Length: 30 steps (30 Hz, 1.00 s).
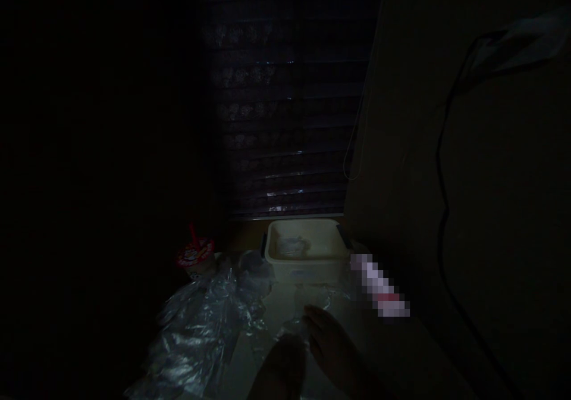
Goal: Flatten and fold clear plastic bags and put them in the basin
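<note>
The scene is very dark. At the bottom middle, my left hand is a dim shape with its fingers hard to make out. Beside it my right hand has its fingers bent inward, pointing left, and they appear closed on a thin clear plastic bag. This plastic lies between and just beyond both hands, over a pale tabletop. Past the hands stands a cream plastic bin with dark side handles. Some clear plastic lies inside it.
A heap of crumpled clear plastic covers the table's left side. Behind it stands a cup with a red patterned lid and red straw. A pixelated object lies right of the bin. Blinds hang behind; a dark cable runs along the right.
</note>
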### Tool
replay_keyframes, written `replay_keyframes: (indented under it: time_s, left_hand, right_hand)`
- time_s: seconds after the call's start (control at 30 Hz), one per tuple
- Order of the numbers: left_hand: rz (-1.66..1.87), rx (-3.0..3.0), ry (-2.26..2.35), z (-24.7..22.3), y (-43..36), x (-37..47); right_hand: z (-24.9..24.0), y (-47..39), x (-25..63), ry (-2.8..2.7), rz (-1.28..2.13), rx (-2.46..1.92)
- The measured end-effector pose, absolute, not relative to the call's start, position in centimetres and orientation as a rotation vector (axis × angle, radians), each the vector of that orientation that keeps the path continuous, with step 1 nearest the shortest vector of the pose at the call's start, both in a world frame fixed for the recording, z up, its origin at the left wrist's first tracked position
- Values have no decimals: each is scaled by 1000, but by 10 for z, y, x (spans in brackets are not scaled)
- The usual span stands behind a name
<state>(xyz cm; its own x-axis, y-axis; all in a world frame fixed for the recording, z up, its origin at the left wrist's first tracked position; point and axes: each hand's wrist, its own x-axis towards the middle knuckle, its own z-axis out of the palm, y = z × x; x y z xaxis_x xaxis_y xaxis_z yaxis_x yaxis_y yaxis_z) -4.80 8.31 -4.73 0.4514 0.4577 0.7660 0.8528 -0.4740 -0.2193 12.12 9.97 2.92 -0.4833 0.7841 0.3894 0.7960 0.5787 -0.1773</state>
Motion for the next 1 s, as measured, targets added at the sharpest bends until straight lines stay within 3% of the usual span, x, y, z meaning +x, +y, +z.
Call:
replay_keyframes:
  time_s: [0.13, 0.27, 0.4, 0.77, 1.0]
  left_hand:
    - [-918, -2119, -1096, -37, 86, -38]
    - [-572, -2164, -1165, -4, 89, -62]
    - [-468, -2038, -1363, 15, 88, -77]
    - [-564, -2145, -1164, -11, 84, -48]
    - [-511, -2135, -1132, 4, 67, -46]
  right_hand:
    - [30, 99, 118, -2326, -62, -1288]
    - [31, 100, 117, -2310, -68, -1281]
    - [29, 102, 121, -2343, -75, -1224]
    - [35, 99, 118, -2306, -70, -1252]
    - [51, 99, 116, -2465, -39, -1217]
